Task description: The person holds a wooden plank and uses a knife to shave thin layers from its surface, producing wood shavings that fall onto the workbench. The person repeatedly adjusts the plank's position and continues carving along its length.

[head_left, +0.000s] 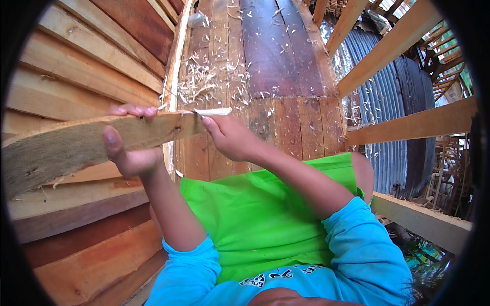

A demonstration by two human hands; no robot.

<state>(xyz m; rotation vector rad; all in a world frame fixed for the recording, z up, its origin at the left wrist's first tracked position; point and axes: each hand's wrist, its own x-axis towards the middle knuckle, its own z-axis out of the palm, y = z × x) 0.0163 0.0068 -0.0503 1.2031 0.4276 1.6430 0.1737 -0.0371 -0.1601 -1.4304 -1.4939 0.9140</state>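
Note:
A long, slightly curved wooden board (97, 135) runs from the far left to the middle of the view, its upper edge pale and freshly cut. My left hand (135, 155) is closed around it, thumb on the near face and fingertips over the top edge. At the board's right end my right hand (232, 135) is closed on a knife (195, 112). Only a short dark part of its blade shows against the top edge; the handle is hidden in the hand. A pale sliver of wood (217, 111) sticks out just above that hand.
Curled wood shavings (199, 84) lie over the plank floor (219, 51), thickest beyond my hands. A plank wall (76, 51) rises at left. Wooden rails (408, 125) border the right side, with corrugated metal sheets (383, 97) beyond. A small clear object (196, 20) lies far off by the wall.

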